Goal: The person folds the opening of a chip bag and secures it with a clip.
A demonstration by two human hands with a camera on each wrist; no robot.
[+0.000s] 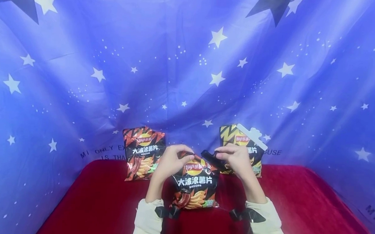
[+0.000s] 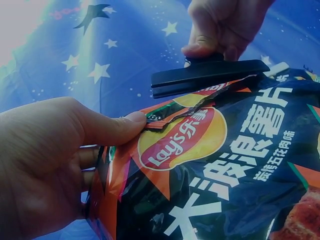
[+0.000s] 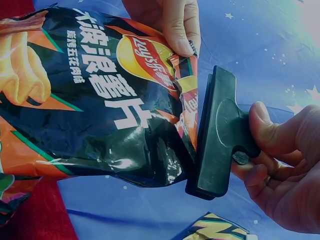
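Left hand [image 1: 171, 161] is pinching the torn top edge of the middle chip bag [image 1: 195, 184], thumb over the front, holding it upright on the red cloth [image 1: 296, 203]. Right hand [image 1: 235, 160] is gripping a black bag clip [image 1: 212, 159], fingers curled round its handle, clip lying right along the bag's top edge. Two more chip bags are standing behind: left bag [image 1: 142, 153], and right bag [image 1: 246, 146] with a white clip [image 1: 252, 136] on top.

Two chip bags [image 1: 144, 152], starry backdrop [image 1: 189, 62]
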